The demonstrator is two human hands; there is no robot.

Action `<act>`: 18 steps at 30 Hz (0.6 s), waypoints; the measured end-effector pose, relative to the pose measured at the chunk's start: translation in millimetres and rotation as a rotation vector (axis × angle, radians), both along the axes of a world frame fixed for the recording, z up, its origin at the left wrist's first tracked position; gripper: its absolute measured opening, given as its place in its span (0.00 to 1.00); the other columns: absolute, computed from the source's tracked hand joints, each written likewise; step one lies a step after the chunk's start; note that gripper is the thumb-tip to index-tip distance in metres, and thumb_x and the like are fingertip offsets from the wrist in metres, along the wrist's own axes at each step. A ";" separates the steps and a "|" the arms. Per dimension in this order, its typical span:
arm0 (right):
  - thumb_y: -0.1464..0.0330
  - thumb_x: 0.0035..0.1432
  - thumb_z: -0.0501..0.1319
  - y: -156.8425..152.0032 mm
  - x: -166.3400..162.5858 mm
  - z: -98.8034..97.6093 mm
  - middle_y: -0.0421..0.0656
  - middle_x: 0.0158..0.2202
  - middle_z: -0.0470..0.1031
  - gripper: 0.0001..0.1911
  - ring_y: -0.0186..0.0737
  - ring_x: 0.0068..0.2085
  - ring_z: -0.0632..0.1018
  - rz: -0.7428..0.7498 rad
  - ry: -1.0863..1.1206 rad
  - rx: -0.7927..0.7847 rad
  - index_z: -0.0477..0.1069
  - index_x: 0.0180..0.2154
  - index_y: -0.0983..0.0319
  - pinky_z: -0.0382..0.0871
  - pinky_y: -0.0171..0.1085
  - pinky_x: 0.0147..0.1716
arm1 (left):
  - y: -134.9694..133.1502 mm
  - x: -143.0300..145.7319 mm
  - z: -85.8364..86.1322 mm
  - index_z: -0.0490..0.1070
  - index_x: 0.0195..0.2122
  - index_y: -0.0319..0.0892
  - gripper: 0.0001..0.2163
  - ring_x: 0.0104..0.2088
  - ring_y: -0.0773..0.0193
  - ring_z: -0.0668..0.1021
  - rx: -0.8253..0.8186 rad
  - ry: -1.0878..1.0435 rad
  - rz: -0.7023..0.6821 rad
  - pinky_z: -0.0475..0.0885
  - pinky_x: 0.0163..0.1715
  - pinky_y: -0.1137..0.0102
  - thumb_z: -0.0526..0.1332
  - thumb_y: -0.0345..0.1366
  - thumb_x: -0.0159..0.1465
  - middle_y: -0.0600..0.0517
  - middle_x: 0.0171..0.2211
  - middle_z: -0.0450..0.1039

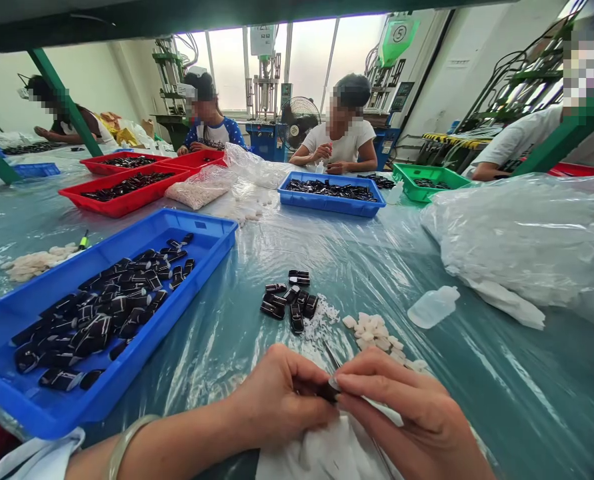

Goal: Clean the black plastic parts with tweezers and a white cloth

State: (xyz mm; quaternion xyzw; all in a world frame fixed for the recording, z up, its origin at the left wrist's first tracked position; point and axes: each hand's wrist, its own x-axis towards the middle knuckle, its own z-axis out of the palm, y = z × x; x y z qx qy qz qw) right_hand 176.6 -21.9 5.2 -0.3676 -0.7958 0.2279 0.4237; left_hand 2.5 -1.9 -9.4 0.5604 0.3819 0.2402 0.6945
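Note:
My left hand [294, 393] is closed around a small black part [329, 392], held above a white cloth [321, 453]. The fingertips of my right hand [401, 407] pinch at the same part, where a small pale round bit shows at its end. Tucked in the right hand is a thin pointed metal tool, probably tweezers [332, 355]; its tip sticks out beyond the fingers. Just past my hands lie several loose black parts [297, 312], white scraps [321, 320] and a pile of cream-coloured pieces [374, 331]. My fingers hide most of the held part.
A large blue tray [197, 233] of black parts stands at left. A translucent squeeze bottle [433, 307] lies at right, near a big clear plastic bag [527, 233]. Across the plastic-covered table, co-workers sit behind red [127, 207], blue [331, 205] and green [424, 195] trays.

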 end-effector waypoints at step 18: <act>0.75 0.54 0.60 -3.9 -0.4 -7.0 0.42 0.31 0.74 0.08 0.34 0.30 0.76 -0.085 -0.024 -0.101 0.76 0.33 0.58 0.72 0.28 0.28 | 1.5 0.4 2.4 0.74 0.22 0.35 0.04 0.17 0.71 0.69 -0.033 0.014 0.027 0.63 0.18 0.77 0.61 0.30 0.48 0.55 0.15 0.67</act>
